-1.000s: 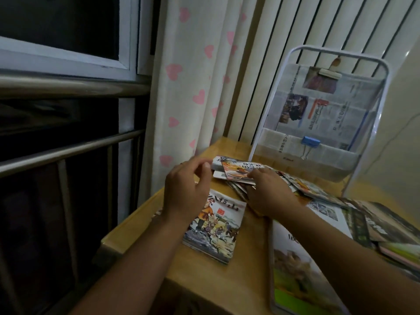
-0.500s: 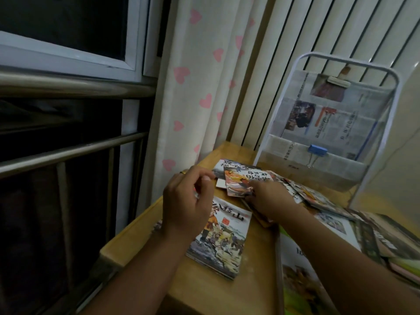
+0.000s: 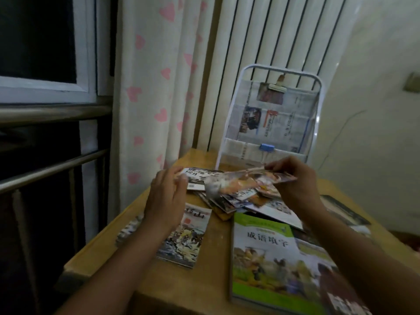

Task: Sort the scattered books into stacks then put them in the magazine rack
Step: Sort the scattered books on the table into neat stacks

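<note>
My right hand (image 3: 295, 185) pinches a thin picture booklet (image 3: 245, 181) and holds it lifted and tilted above a loose pile of small booklets (image 3: 236, 201) at the table's far middle. My left hand (image 3: 166, 198) hovers beside it with fingers curled apart, holding nothing, over a small stack of picture booklets (image 3: 184, 239) at the left. A large green-covered book (image 3: 272, 258) lies at the front right. The white wire magazine rack (image 3: 318, 105) stands at the back, lined with newspaper held by clips.
The wooden table (image 3: 211, 280) ends close on the left, beside a heart-print curtain (image 3: 159, 87) and metal window rails (image 3: 52, 164). More dark-covered books (image 3: 345, 212) lie at the far right under my right forearm. A radiator (image 3: 272, 30) stands behind the rack.
My right hand has lifted a booklet off the loose pile and raised it to the right. My left hand stayed over the left stack. The view has shifted left and up.
</note>
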